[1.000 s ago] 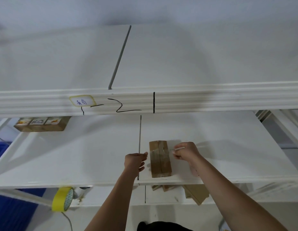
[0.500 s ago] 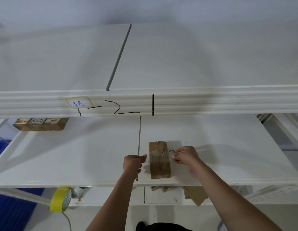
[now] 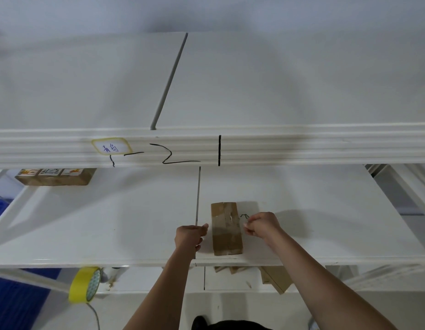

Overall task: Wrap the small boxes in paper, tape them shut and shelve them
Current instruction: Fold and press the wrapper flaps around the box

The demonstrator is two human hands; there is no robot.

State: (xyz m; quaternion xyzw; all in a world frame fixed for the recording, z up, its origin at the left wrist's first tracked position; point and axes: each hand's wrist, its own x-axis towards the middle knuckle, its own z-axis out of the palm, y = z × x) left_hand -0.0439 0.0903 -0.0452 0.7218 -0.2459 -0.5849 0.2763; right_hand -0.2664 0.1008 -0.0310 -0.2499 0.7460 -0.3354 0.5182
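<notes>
Since a second ago: your right hand [image 3: 260, 226] has drawn back from the parcel [image 3: 227, 228], and a small dark scribble [image 3: 244, 216] now shows on the shelf [image 3: 111, 222] where that hand was; the parcel itself has not shifted.

Upper shelf [image 3: 278, 79]: white board overhead, a grey seam running down it; its ribbed front edge carries a yellow-rimmed label [image 3: 111, 146] with blue writing, and black marker strokes beside it.

Shelf, middle tier: white, with a thin seam just left of the parcel.

Parcel: brown paper, taped, lying flat near the front edge of the shelf, long side pointing away from you, between your two hands.

Wrapped row [image 3: 55, 177]: brown, picture tiles on top, at the far left back of the same shelf, well apart from the parcel.

Tape roll [image 3: 85, 284]: yellow, below the shelf at left.

Brown pieces [image 3: 275, 278]: on the tier beneath, partly hidden.

Left hand [image 3: 190, 236]: fingers loosely curled, gripping nothing, resting on the shelf just left of the parcel.

Right hand: fingers pinched round something thin; what it is cannot be made out.
</notes>
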